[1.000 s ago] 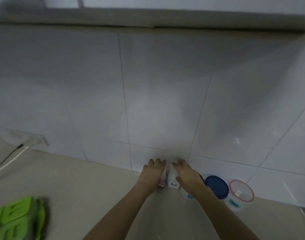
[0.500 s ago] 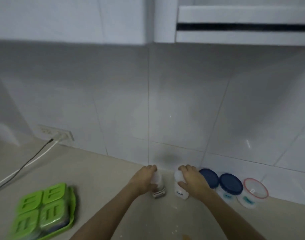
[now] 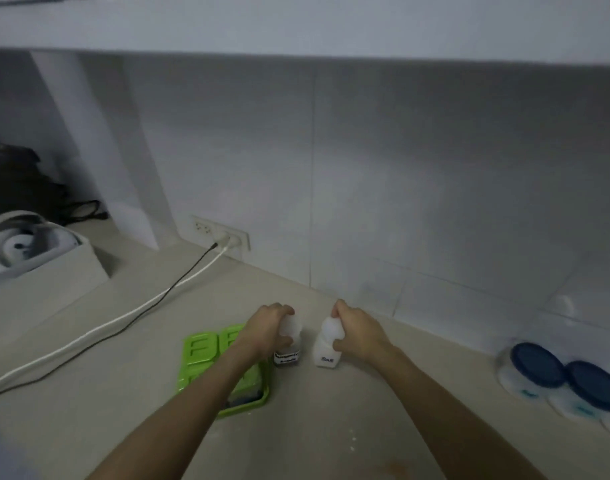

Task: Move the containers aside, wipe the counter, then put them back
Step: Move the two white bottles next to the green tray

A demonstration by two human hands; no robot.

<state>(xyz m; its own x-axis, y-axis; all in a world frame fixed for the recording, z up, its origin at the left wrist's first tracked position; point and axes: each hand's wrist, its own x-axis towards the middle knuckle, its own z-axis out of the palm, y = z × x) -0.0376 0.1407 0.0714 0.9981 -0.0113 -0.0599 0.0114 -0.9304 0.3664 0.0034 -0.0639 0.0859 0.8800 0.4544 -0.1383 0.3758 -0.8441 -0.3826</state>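
Two small white shaker bottles stand side by side on the beige counter. My left hand grips the left shaker, which has a dark label and dark contents. My right hand grips the right shaker, white with a small label. Both bottles are away from the tiled wall, just right of a green lidded container that my left forearm partly covers. Two round tubs with blue lids sit at the far right against the wall.
A white cable and a black cable run from a wall socket across the counter's left side. A white box holding a grey appliance sits at the far left. White specks lie on the counter near my right forearm.
Both hands have carried the two shakers leftward, away from the blue-lidded tubs, to beside the green container. The view has swung left and now shows the socket and the box.
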